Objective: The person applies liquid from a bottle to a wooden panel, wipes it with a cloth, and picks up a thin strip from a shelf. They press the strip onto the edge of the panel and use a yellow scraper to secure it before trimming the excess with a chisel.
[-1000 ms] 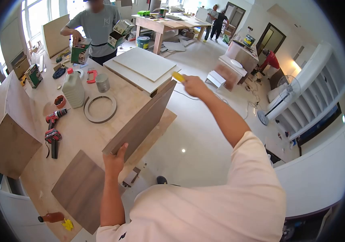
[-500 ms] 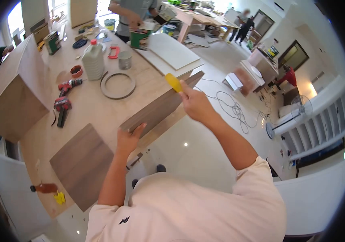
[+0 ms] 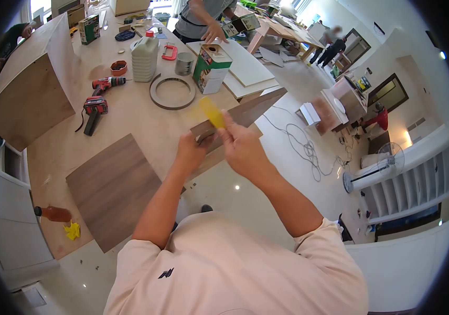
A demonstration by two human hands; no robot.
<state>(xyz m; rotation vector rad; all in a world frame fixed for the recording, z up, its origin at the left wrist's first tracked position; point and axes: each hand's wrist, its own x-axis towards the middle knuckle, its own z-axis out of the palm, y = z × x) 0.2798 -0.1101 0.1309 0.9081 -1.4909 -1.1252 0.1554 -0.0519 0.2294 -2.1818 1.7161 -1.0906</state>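
A yellow flat-bladed tool (image 3: 210, 111), blurred at its tip and like a plastic scraper, is gripped in my right hand (image 3: 244, 152). Its blade lies over the near end of a narrow brown wood-grain board (image 3: 264, 106). My left hand (image 3: 189, 151) is closed around that end of the board, close beside my right hand; part of its fingers is hidden. The board slants away to the right along the table's edge. A larger wood-grain panel (image 3: 114, 191) lies flat to the left of my left forearm.
On the worktable (image 3: 130, 118) stand a coiled edge strip (image 3: 156, 100), a green-and-white tin (image 3: 213, 68), a white jug (image 3: 145, 58), a grey can (image 3: 184, 64) and a red drill (image 3: 98, 97). A wooden box (image 3: 30, 113) stands left. A co-worker's hand (image 3: 214, 32) is behind the tin. Cable (image 3: 308, 149) lies on the floor.
My right hand has drawn the yellow tool along the board toward my left hand, and the hands are now close together. The tin stands nearer, by the coil, with the co-worker's hand behind it.
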